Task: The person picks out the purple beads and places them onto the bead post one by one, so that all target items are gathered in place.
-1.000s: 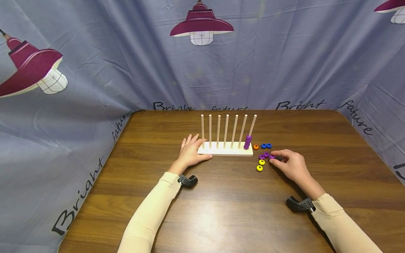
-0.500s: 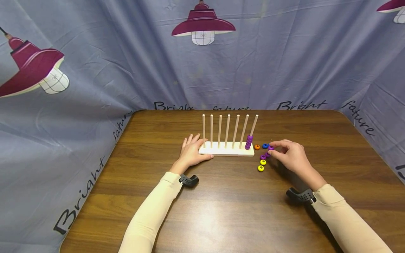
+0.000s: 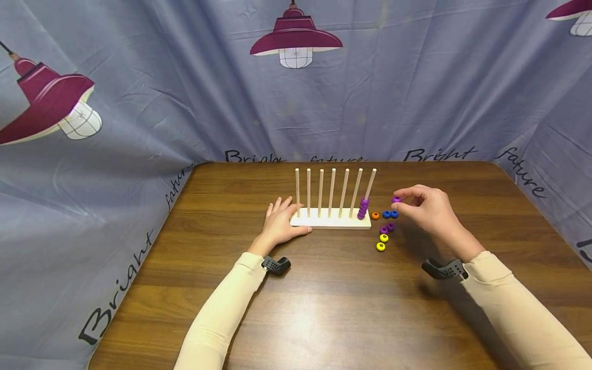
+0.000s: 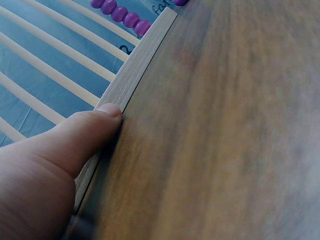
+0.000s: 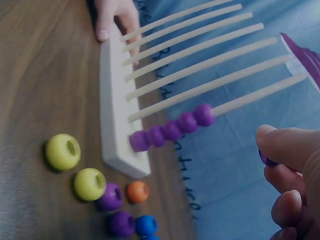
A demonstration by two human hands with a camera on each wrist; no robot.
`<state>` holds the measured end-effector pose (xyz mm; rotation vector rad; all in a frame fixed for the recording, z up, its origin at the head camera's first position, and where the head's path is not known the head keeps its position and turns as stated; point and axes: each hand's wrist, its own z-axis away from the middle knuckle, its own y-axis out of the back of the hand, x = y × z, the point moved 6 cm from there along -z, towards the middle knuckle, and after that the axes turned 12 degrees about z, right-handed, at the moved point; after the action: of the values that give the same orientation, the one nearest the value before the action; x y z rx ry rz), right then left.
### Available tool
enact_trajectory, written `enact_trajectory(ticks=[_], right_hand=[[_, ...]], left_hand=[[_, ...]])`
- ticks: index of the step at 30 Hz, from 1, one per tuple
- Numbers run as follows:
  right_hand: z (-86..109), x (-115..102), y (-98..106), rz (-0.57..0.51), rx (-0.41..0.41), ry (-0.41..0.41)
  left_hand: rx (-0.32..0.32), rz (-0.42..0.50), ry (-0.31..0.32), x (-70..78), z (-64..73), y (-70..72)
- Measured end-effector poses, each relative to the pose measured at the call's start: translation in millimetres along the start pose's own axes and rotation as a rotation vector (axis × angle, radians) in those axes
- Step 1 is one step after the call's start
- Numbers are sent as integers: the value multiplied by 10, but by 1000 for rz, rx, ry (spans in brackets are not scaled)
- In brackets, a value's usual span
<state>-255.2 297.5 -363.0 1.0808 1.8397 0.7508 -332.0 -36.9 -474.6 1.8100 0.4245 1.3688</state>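
A pale wooden peg rack (image 3: 330, 220) with several upright rods stands on the table. Several purple beads (image 3: 363, 208) are stacked on its rightmost rod. My left hand (image 3: 279, 225) holds the rack's left end, thumb on the front edge and fingers behind; the left wrist view shows the thumb (image 4: 87, 132) against the base. Right of the rack, above the table, my right hand (image 3: 430, 209) pinches a purple bead (image 3: 396, 200) between thumb and fingertips. In the right wrist view this bead (image 5: 267, 159) is mostly hidden by the fingers.
Loose beads lie right of the rack: an orange bead (image 3: 375, 216), two blue beads (image 3: 386, 214), two purple beads (image 3: 390, 226) and two yellow beads (image 3: 384, 238). A printed curtain (image 3: 393, 103) hangs behind the wooden table (image 3: 324, 308).
My right hand has lifted the purple bead off the table, away from the other purple ones, and raised it past the blue beads. The left hand stays on the rack.
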Motion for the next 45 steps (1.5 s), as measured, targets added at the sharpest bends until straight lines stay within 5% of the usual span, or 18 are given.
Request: enact_trajectory(ticks=[19, 45], right_hand=[[-391, -318, 311, -19, 22, 9], [-613, -612, 309, -6, 58, 106]], left_hand=[[-6, 2, 0, 2, 2, 5], [6, 19, -3, 5, 21, 0]])
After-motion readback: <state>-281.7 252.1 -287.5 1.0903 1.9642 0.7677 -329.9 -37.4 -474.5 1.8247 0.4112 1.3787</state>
